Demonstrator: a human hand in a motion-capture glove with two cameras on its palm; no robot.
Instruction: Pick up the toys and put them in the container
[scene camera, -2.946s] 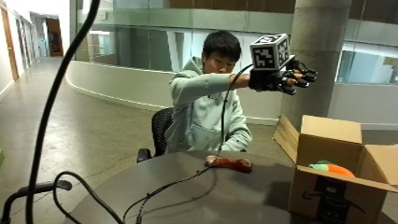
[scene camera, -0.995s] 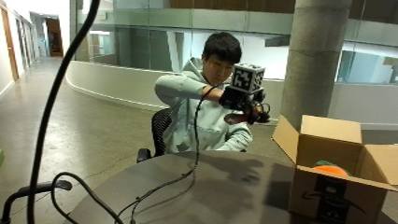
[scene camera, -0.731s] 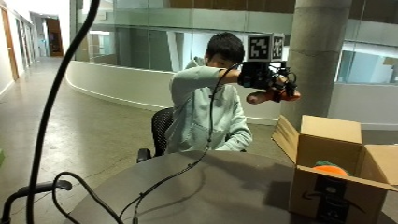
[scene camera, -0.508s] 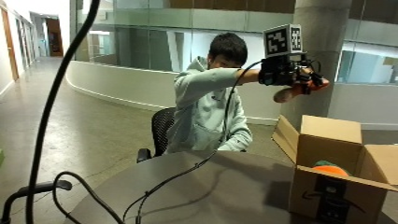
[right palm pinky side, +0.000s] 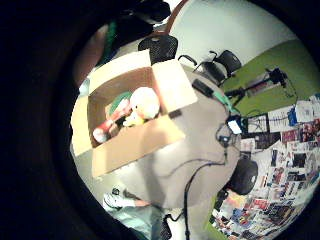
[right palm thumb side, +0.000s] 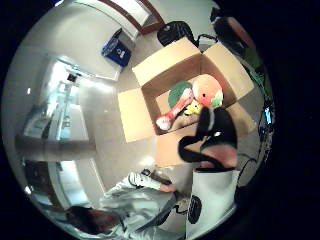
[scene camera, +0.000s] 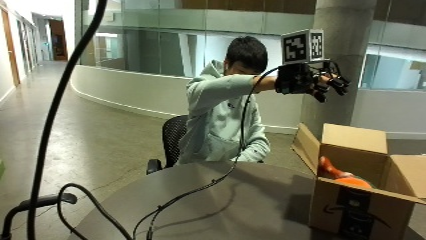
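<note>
**Inspector:** Start at the near edge; what lies closest?

**Assistant:** In the outside view, black cables (scene camera: 93, 205) loop across the front of the round grey table (scene camera: 219, 205); a dark pole (scene camera: 63, 95) curves up at the near left; the cardboard box (scene camera: 349, 200) stands on the table's right side, flaps open, printed front facing the camera.

**Inspector:** Its contents?

**Assistant:** From that view only an orange toy (scene camera: 341, 177) shows above the rim; the box wall hides the rest; the little-finger-side palm view looks down into the box (right palm pinky side: 132, 112) and shows a green and red toy (right palm pinky side: 114, 111) beside a pale round plush (right palm pinky side: 145, 102), all lying inside; the thumb-side palm view shows the same cluster of toys (right palm thumb side: 192, 102) in the box.

**Inspector:** And the gloved right hand?

**Assistant:** The gloved right hand (scene camera: 313, 80) is raised at head height above the box, apart from it; fingers spread and straight, gripping nothing; in the thumb-side view a gloved finger (right palm thumb side: 212, 137) partly covers the box's near wall.

**Inspector:** Behind that?

**Assistant:** The person sits on a black chair (scene camera: 170, 145) at the far side of the table, arm stretched out; beyond stand a concrete column (scene camera: 343, 60) and a glass wall (scene camera: 153, 40); only the palm views show the floor, a second chair (right palm pinky side: 159, 46) and a blue bin (right palm thumb side: 116, 50).
</note>
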